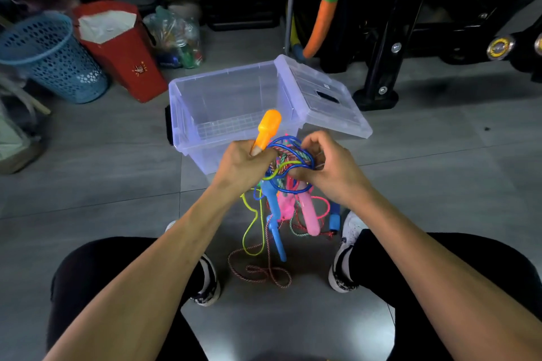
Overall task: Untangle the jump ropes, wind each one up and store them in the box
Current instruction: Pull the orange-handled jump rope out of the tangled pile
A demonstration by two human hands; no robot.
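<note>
Step 1, untangling: left hand (245, 162) grips orange handle (267, 130), right hand (324, 167) pinches the rope knot (289, 163) held above floor just before the empty open box (234, 108); next prob. needs one strand worked loose, w/o tightening.

My forearms are bare from elbow to wrist, with no sleeves, watch or rings showing on my left hand (245, 163) or my right hand (331, 165). I wear black trousers (96, 278) that cover both legs, at 7 and 5 o'clock. My sneakers are white with dark patterned trim, the left sneaker (206, 281) at 7 o'clock, the right sneaker (344, 252) at 5 o'clock, over black socks.
</note>
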